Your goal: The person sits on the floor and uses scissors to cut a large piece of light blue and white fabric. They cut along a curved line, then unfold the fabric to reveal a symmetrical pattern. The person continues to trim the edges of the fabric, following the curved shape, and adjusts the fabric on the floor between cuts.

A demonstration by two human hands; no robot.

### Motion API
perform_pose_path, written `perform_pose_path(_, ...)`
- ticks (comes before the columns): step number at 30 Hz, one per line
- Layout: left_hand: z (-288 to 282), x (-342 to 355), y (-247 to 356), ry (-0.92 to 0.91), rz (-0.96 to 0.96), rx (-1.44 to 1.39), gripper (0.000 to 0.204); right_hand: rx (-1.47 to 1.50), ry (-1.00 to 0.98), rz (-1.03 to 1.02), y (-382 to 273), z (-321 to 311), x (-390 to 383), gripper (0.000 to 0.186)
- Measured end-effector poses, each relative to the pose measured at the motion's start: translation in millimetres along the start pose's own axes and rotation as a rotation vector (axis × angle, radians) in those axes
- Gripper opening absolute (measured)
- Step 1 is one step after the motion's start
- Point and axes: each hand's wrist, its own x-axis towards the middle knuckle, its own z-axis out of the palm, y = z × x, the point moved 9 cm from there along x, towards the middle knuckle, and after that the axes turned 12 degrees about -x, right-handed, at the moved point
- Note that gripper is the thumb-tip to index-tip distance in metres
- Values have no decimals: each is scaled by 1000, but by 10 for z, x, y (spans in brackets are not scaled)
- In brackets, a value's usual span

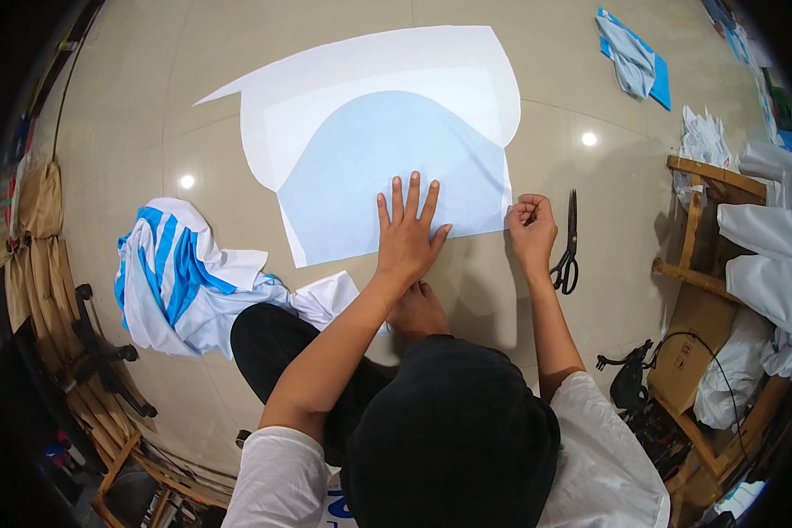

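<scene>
Blue cloth likely light, limp; left hand spread on it; best hold: corner at right hand, curled, pinch unclear

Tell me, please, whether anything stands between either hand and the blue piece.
Nothing visible does: the left hand lies on the blue piece, the right hand is at its lower right corner, and the scissors lie farther right.

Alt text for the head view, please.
A person's left hand lies flat on light-blue fabric over white material on a tiled floor; the curled right hand is at the fabric's right corner, near black scissors.
</scene>
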Motion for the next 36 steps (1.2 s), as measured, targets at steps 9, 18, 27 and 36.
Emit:
perform_pose_path(9, 3, 4, -10, 0, -8, -2, 79, -313, -38, -663, -955, 232, -241, 39)
perform_pose_path(18, 7, 2, -6, -2, -6, -12, 80, -601, -229, -752, -967, 852, -150, 74)
perform_pose_path(27, 6, -13, -8, 14, 5, -23, 80, -631, -224, -706, -941, 863, 20, 76)
perform_pose_path(36, -8, -16, -8, 25, 17, -27, 80, -651, -139, -703, -1107, 967, 187, 79)
